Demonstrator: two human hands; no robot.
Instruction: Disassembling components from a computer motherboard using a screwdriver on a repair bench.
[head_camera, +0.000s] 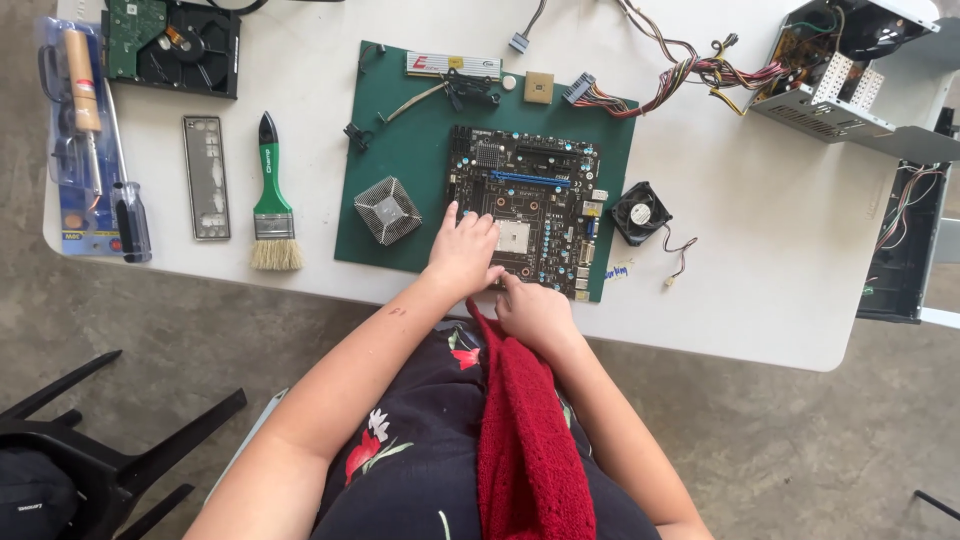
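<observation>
Green mat (400, 160): motherboard (530, 190) under hands (both) (500, 280)

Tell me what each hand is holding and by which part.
Neither hand grips anything. The left hand lies flat on the motherboard's near left part; the right hand rests at its near edge, fingertips touching the board.

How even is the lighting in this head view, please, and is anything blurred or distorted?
Head view: soft, even light, no harsh glare on the white table; faint shadows under the left hand and right hand; motherboard sharp; slight wide-angle bending at the edges.
</observation>
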